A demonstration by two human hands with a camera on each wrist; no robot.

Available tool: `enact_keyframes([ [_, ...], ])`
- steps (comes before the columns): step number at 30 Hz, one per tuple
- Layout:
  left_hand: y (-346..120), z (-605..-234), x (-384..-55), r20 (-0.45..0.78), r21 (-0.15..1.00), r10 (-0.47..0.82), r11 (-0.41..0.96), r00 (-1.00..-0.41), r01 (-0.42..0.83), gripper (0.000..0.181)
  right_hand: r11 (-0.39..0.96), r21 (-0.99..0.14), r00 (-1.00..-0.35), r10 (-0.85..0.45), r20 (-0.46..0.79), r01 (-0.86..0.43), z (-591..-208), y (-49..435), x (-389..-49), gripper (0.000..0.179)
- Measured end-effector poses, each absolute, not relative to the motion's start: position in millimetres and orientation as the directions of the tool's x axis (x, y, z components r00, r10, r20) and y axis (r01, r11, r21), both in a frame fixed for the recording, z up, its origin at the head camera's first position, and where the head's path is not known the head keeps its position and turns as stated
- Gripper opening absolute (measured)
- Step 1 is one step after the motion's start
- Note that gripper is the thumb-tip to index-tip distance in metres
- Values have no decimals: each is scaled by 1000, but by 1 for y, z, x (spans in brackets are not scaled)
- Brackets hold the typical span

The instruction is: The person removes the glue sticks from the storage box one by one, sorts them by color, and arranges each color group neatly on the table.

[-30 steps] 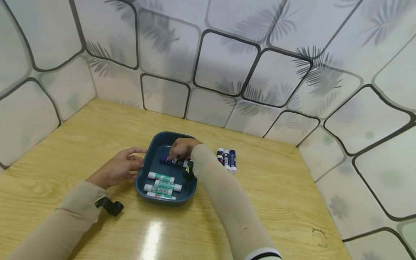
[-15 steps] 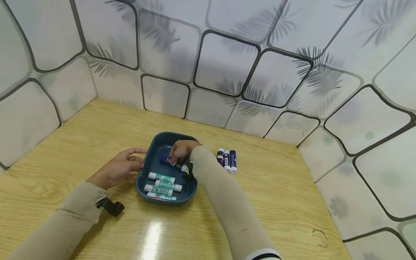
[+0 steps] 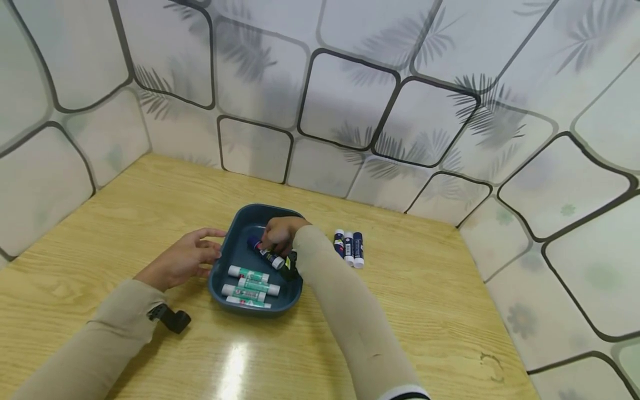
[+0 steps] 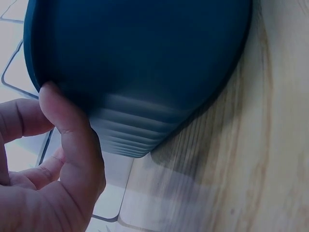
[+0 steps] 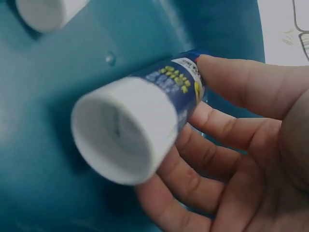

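1. The step in hand is judged to be the positioning of the blue stick point(image 3: 267, 255) within the tray point(image 3: 239, 256), which stands on the desk point(image 3: 450, 322). The stick is set diagonally, white end toward the near right; whether the floor is touched by it cannot be told.
2. The hands are apart. By the right hand point(image 3: 280, 231), the stick is pinched between thumb and fingers, away from the white end. By the left hand point(image 3: 186, 256), nothing is gripped: its fingers are relaxed and spread, and the rim is touched from outside.
3. Light, steady contact should be applied at the rim, so that the tray is not pushed aside.
4. The stick should be turned by its barrel, with the white end guided clear of the four green sticks point(image 3: 243, 292) at the tray's near end. Rolling is likely on release; full support should therefore be ensured first.
5. The right sleeve point(image 3: 345, 294) should be held clear of the tray wall and of the three other sticks point(image 3: 348, 248), which are located on the desk beyond it.
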State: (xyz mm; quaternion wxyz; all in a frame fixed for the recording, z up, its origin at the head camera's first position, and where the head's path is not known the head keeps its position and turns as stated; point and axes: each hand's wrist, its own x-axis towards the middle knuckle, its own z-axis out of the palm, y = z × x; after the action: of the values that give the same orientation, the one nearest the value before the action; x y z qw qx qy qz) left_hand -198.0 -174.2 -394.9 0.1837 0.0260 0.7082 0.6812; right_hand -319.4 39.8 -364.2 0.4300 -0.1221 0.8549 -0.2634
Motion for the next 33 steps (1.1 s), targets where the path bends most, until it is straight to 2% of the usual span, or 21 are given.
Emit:
enact_keyframes([
  [6,-174,-396,-197,-221,975,297,66,-929,-211,52,790,-606,-626,-428,-652,90,-362,41,-319,21],
  [9,-174,-395,-197,-222,975,299,62,-928,-213,52,776,-622,-646,-423,-636,103,-361,42,-319,18],
  [13,-174,-395,-197,-220,975,301,61,-928,-212,52,766,-639,-670,-435,-602,77,-357,45,-318,8],
  [23,-173,-395,-198,-218,976,306,59,-927,-210,52,719,-691,-706,-452,-546,74,-346,55,-318,18],
  [33,-173,-394,-195,-200,980,310,44,-929,-196,50,667,-741,-740,-460,-490,76,-333,66,-318,11],
])
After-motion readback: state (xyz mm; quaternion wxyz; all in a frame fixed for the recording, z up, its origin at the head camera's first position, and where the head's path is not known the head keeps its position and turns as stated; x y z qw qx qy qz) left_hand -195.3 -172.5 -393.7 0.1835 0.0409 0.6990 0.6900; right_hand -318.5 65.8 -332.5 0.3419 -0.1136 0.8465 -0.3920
